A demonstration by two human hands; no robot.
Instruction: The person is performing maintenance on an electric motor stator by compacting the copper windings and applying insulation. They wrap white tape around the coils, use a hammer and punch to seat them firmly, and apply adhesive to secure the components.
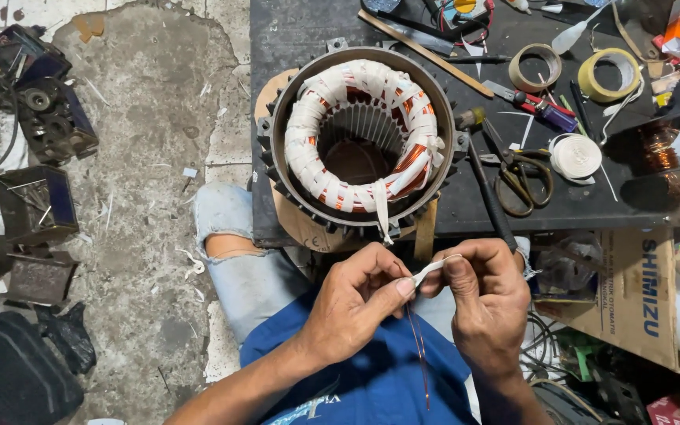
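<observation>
From the head camera, looking down, the left hand (353, 303) and the right hand (485, 295) meet just below the edge of a dark workbench (293, 39), over the person's lap in a blue shirt (371, 378). Between them runs a narrow white insulating sleeve (434, 267): the left thumb and forefinger are pinched shut on its lower end, and the right thumb and forefinger are closed on its upper end, so both hands have hold of the same piece. Thin reddish copper wires (419, 346) hang down from the pinch point, across the shirt (whether they run inside the sleeve cannot be told).

Just above the hands, on the bench, sits a round grey metal motor stator with copper windings bound in white tape (364, 134), its bore facing up; a loose end of white tape droops over its near rim. It rests on a piece of brown cardboard (301, 224).

To the right of the stator lie a pair of dark-handled scissors (521, 177), a small roll of white tape (576, 155), a brownish tape roll (534, 67) and a yellow tape roll (609, 75), all well apart from the hands. A long wooden stick (426, 53) lies aslant behind the stator. Left of the bench, on the cracked concrete floor (143, 118), dark metal parts (41, 118) are scattered.
</observation>
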